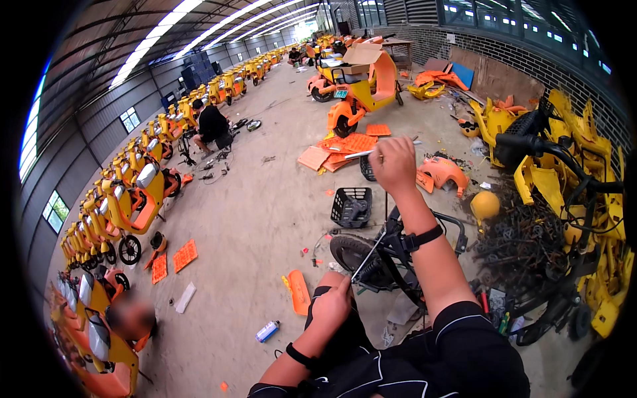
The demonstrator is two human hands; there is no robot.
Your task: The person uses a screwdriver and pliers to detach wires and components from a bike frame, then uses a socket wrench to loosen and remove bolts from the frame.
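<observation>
My right hand (396,164) is raised and closed around a slim silver bar (360,154), which sticks out on both sides of the fist. Lower down, my left hand (330,305) is closed beside my knee, its thumb and fingers at the lower end of a slim metal rod (369,255). That rod slants across a black wheel (352,253) and a dark vehicle frame (398,255) lying in front of me. My right forearm hides part of the frame. Whether bar and rod are joined I cannot tell.
A black basket (352,207) and orange panels (342,150) lie beyond the wheel. Dark metal parts (521,249) and yellow panels (607,265) pile up at right. A spray can (267,331) lies at left. Yellow scooters (129,199) line the left; a person (212,124) crouches nearby.
</observation>
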